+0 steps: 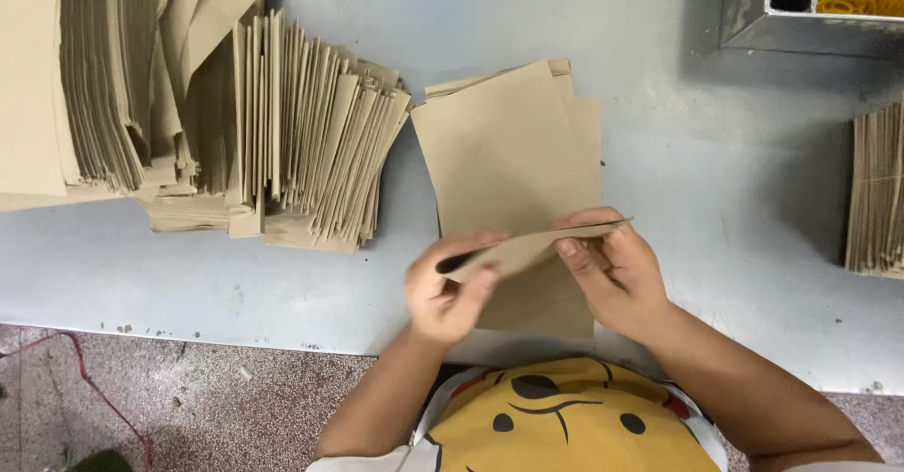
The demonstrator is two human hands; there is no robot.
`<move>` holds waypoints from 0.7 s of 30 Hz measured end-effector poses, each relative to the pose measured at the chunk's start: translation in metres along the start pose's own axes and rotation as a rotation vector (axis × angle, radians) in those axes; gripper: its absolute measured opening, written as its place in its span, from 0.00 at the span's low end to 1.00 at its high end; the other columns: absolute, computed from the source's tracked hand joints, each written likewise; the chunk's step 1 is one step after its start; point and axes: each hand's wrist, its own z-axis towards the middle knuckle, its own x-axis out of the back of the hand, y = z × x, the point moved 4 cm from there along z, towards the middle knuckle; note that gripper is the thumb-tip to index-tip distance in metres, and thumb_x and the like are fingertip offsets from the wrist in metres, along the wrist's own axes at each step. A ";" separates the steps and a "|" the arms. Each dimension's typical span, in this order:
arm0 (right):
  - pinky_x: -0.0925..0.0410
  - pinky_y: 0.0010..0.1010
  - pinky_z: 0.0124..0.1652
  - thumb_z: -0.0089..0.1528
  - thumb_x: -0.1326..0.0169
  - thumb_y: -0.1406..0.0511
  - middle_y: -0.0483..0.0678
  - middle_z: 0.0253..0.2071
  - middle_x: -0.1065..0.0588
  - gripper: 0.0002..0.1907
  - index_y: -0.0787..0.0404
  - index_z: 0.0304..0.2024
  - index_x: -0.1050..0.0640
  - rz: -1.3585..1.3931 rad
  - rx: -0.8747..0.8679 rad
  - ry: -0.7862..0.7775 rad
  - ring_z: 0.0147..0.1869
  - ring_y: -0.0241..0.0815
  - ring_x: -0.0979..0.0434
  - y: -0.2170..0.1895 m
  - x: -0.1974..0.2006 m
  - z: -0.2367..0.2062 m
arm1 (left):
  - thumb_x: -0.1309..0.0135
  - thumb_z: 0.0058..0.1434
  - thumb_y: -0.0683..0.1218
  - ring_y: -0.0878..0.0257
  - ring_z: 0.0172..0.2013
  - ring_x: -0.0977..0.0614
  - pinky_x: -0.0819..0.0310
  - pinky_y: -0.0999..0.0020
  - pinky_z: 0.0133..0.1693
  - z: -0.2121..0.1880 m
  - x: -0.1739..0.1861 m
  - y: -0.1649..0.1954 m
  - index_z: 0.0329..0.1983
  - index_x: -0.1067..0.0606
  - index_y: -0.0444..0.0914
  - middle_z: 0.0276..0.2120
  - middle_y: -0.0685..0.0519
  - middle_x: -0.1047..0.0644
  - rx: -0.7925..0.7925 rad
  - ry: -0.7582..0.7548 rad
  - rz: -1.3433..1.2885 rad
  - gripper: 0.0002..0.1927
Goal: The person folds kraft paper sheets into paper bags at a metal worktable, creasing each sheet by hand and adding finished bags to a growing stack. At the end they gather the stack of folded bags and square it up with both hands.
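A grey bench (pixel 188 265) carries a big fanned heap of brown paper bags (pixel 282 142) at the left, a small flat stack (pixel 513 142) in the middle and a bundle (pixel 878 189) at the right edge. Just above the stack's near end, one bag (pixel 527 246) lies crosswise, long axis left-right, pinched by the left hand (pixel 447 288) and right hand (pixel 617 274) at either end. A metal tray (pixel 744 20) of yellow bands sits top right.

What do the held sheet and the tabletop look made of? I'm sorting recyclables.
The held sheet looks like brown kraft paper or thin card: matte and bending between left hand and right hand. The tabletop seems painted grey, maybe metal; scuffed, faintly glossy.
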 end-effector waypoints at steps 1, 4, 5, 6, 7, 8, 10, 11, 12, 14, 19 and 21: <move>0.31 0.27 0.52 0.72 0.49 0.69 0.49 0.48 0.25 0.12 0.64 0.57 0.30 -0.103 0.033 0.010 0.51 0.34 0.27 -0.007 0.000 -0.001 | 0.43 0.67 0.38 0.61 0.38 0.15 0.19 0.67 0.42 -0.002 0.003 0.002 0.47 0.22 0.32 0.40 0.48 0.16 0.000 0.058 0.029 0.08; 0.35 0.32 0.57 0.66 0.45 0.68 0.52 0.54 0.29 0.21 0.66 0.59 0.34 -0.463 0.276 0.155 0.57 0.37 0.31 -0.045 0.002 0.002 | 0.39 0.65 0.39 0.63 0.28 0.20 0.24 0.69 0.33 -0.001 0.007 0.005 0.46 0.19 0.32 0.32 0.52 0.18 0.140 0.083 0.101 0.08; 0.38 0.35 0.57 0.62 0.42 0.66 0.55 0.56 0.33 0.29 0.68 0.62 0.37 -0.617 0.442 0.282 0.58 0.39 0.34 -0.062 0.004 0.001 | 0.40 0.64 0.39 0.63 0.28 0.19 0.24 0.68 0.33 0.002 0.003 0.013 0.47 0.19 0.34 0.32 0.52 0.17 0.068 -0.008 0.141 0.09; 0.38 0.36 0.56 0.61 0.41 0.65 0.53 0.53 0.31 0.27 0.65 0.59 0.34 -0.696 0.507 0.235 0.56 0.40 0.32 -0.076 0.002 -0.001 | 0.41 0.63 0.40 0.63 0.28 0.18 0.24 0.68 0.33 0.005 -0.002 0.020 0.47 0.19 0.35 0.33 0.53 0.17 -0.002 -0.097 0.181 0.10; 0.38 0.38 0.55 0.60 0.39 0.64 0.51 0.50 0.30 0.24 0.63 0.57 0.31 -0.774 0.574 0.186 0.54 0.41 0.30 -0.089 0.000 -0.004 | 0.42 0.61 0.41 0.62 0.28 0.17 0.24 0.68 0.33 0.009 -0.006 0.028 0.47 0.19 0.37 0.34 0.53 0.17 -0.073 -0.184 0.221 0.11; 0.38 0.39 0.54 0.60 0.38 0.63 0.49 0.47 0.28 0.22 0.61 0.54 0.28 -0.849 0.643 0.132 0.52 0.42 0.28 -0.101 -0.001 -0.006 | 0.43 0.63 0.41 0.60 0.31 0.17 0.23 0.66 0.36 0.012 -0.012 0.037 0.48 0.20 0.37 0.36 0.52 0.17 -0.155 -0.235 0.234 0.11; 0.38 0.41 0.53 0.58 0.35 0.61 0.45 0.40 0.25 0.18 0.57 0.49 0.22 -0.991 0.782 0.018 0.47 0.44 0.24 -0.119 -0.002 -0.013 | 0.45 0.65 0.42 0.54 0.38 0.15 0.21 0.62 0.41 0.014 -0.026 0.055 0.50 0.22 0.38 0.41 0.50 0.18 -0.310 -0.339 0.262 0.11; 0.38 0.42 0.52 0.57 0.34 0.60 0.43 0.37 0.24 0.16 0.54 0.46 0.19 -1.060 0.851 -0.042 0.45 0.44 0.22 -0.123 -0.002 -0.017 | 0.45 0.67 0.42 0.55 0.37 0.16 0.22 0.62 0.40 0.015 -0.029 0.061 0.50 0.23 0.39 0.43 0.49 0.18 -0.280 -0.362 0.227 0.09; 0.36 0.41 0.51 0.58 0.35 0.62 0.44 0.35 0.23 0.11 0.56 0.43 0.19 -1.018 0.797 -0.025 0.42 0.44 0.21 -0.126 0.005 -0.015 | 0.45 0.69 0.42 0.56 0.36 0.16 0.22 0.63 0.39 0.016 -0.030 0.065 0.50 0.24 0.39 0.44 0.49 0.17 -0.253 -0.382 0.195 0.08; 0.32 0.40 0.49 0.60 0.38 0.68 0.46 0.32 0.20 0.03 0.59 0.36 0.19 -0.936 0.689 0.006 0.37 0.43 0.20 -0.127 0.023 -0.012 | 0.44 0.70 0.42 0.57 0.33 0.16 0.23 0.63 0.36 0.016 -0.030 0.069 0.53 0.24 0.40 0.41 0.50 0.17 -0.174 -0.451 0.215 0.09; 0.36 0.21 0.31 0.66 0.42 0.68 0.49 0.32 0.23 0.06 0.66 0.37 0.19 -0.608 0.288 0.277 0.29 0.34 0.27 -0.092 0.056 0.005 | 0.43 0.70 0.43 0.55 0.31 0.16 0.24 0.62 0.34 0.013 -0.010 0.071 0.62 0.24 0.44 0.34 0.50 0.18 0.009 -0.519 0.410 0.17; 0.38 0.20 0.33 0.70 0.43 0.68 0.50 0.33 0.23 0.07 0.67 0.39 0.19 -0.535 0.282 0.311 0.30 0.32 0.28 -0.078 0.055 0.011 | 0.47 0.71 0.41 0.56 0.37 0.15 0.20 0.65 0.39 0.013 0.001 0.076 0.66 0.27 0.42 0.43 0.48 0.18 0.063 -0.436 0.301 0.20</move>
